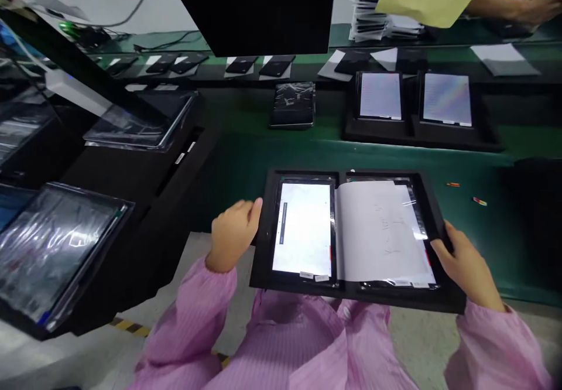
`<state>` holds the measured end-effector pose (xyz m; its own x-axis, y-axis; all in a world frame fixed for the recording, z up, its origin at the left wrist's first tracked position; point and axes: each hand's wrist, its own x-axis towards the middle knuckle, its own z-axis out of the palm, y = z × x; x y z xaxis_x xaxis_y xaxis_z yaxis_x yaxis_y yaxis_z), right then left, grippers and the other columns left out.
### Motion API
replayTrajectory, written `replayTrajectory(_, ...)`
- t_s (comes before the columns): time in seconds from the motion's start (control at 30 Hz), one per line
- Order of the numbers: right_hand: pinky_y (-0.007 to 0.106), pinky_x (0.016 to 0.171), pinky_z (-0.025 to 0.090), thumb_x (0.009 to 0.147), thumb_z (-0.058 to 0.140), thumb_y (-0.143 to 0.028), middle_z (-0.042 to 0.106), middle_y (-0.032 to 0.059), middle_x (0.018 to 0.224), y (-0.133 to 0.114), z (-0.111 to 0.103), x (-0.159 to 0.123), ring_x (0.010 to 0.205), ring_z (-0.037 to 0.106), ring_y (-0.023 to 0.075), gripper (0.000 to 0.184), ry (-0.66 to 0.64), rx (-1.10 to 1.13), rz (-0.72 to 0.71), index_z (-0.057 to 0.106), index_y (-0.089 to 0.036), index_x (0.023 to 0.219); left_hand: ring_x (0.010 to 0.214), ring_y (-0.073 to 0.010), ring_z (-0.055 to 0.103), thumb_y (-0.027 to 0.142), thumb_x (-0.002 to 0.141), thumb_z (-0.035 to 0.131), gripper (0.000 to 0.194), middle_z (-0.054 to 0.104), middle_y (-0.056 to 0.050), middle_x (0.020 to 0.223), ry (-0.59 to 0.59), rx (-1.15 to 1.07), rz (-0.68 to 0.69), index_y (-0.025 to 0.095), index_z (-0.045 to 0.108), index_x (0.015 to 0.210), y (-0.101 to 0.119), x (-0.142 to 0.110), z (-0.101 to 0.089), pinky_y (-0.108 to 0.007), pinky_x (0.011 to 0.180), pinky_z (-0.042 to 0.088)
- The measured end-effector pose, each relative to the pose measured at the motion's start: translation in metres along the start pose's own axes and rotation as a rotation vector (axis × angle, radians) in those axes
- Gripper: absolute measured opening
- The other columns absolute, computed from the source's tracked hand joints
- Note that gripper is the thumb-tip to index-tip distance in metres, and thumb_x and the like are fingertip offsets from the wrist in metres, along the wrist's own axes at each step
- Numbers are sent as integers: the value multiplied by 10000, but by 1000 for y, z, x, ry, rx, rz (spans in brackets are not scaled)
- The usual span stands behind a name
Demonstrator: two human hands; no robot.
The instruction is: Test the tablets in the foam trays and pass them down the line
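Note:
A black tray (346, 293) with two recesses lies in front of me, its near side reaching over the bench's front edge. In its left recess is a tablet (302, 226) with a lit white screen. The right recess holds another tablet (424, 261), mostly covered by a white paper sheet (373, 232) with faint handwriting. My left hand (235, 232) is closed at the tray's left edge, thumb up against it; its curled fingers are partly hidden. My right hand (468, 261) grips the tray's right edge, thumb on top and fingers out of sight underneath.
Behind stands another black tray (421, 139) with two lit tablets. A wrapped dark device (293, 104) lies left of it. Film-wrapped panels (57, 249) fill the left side. A dark monitor (272, 9) hangs above. At the upper right is another person's arm (500, 4).

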<state>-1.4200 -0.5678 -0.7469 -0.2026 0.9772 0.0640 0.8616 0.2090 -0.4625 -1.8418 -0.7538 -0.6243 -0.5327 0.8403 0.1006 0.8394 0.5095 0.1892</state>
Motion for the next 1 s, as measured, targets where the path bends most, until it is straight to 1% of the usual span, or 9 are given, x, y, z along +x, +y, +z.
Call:
replayTrajectory(0.07, 510, 719, 511, 881, 380, -443, 653, 219, 1192, -3, -6, 2, 985, 653, 419, 615, -46, -25, 30, 503, -172, 1420, 932, -272, 628, 418, 1013, 232, 527, 702, -125, 973, 109, 29, 232, 190, 700, 932, 12, 35, 9, -348, 781, 459)
replayTrajectory(0.13, 504, 745, 515, 882, 384, -450, 647, 214, 1221, -8, -12, 0, 981, 658, 410, 624, -91, -26, 51, 500, -163, 1423, 1057, -289, 591, 371, 1017, 239, 499, 678, -149, 1139, 51, 47, 457, 149, 674, 1117, 25, 72, 24, -387, 884, 452)
replayTrajectory(0.2, 488, 755, 523, 880, 414, -490, 659, 216, 1175, -13, -19, -4, 932, 665, 382, 628, -71, -18, 50, 538, -140, 1386, 1060, -305, 585, 366, 1009, 285, 480, 668, -173, 1147, -30, 66, 571, 104, 664, 1145, 34, 98, 40, -424, 909, 447)
replayTrajectory(0.27, 490, 828, 519, 903, 412, -542, 650, 226, 1151, -23, -26, -7, 977, 645, 368, 642, 60, -59, 1, 567, -110, 1352, 1002, -307, 595, 360, 1000, 319, 457, 675, -178, 1058, -56, 69, 597, 92, 681, 1074, 39, 110, 51, -436, 873, 457)
replayTrajectory(0.37, 506, 917, 483, 961, 340, -570, 631, 220, 1177, -48, -27, -9, 1080, 591, 357, 638, 249, -215, -165, 598, -98, 1305, 924, -281, 602, 319, 1002, 305, 431, 672, -149, 964, -63, 70, 617, 116, 685, 1003, 36, 113, 56, -425, 831, 464)
replayTrajectory(0.5, 506, 912, 477, 968, 333, -596, 611, 228, 1260, -90, -3, -19, 1131, 560, 363, 669, 237, -369, -250, 617, -62, 1253, 909, -268, 600, 294, 1012, 282, 433, 680, -126, 956, -48, 75, 633, 128, 681, 992, 29, 113, 54, -433, 853, 450)
replayTrajectory(0.7, 608, 1134, 279, 888, 363, -731, 463, 260, 1456, -138, 36, -57, 1415, 341, 392, 813, 263, -256, -266, 550, -76, 1332, 876, -243, 606, 281, 1015, 337, 392, 708, -101, 965, 107, 94, 719, 123, 695, 1004, 29, 114, 54, -397, 801, 448)
replayTrajectory(0.87, 627, 1170, 215, 933, 307, -684, 380, 185, 1547, -132, 34, -60, 1485, 262, 346, 697, 206, -126, -303, 460, -205, 1416, 832, -226, 618, 259, 1006, 358, 365, 722, -75, 940, 124, 66, 719, 145, 704, 978, 45, 120, 49, -378, 743, 441)
replayTrajectory(1.0, 728, 1152, 108, 929, 285, -702, 479, 242, 1452, -106, 30, -39, 1465, 293, 394, 848, 259, -78, -122, 261, -100, 1525, 859, -238, 616, 223, 988, 352, 366, 711, -100, 962, 157, 61, 741, 131, 704, 1025, 57, 120, 46, -387, 761, 450)
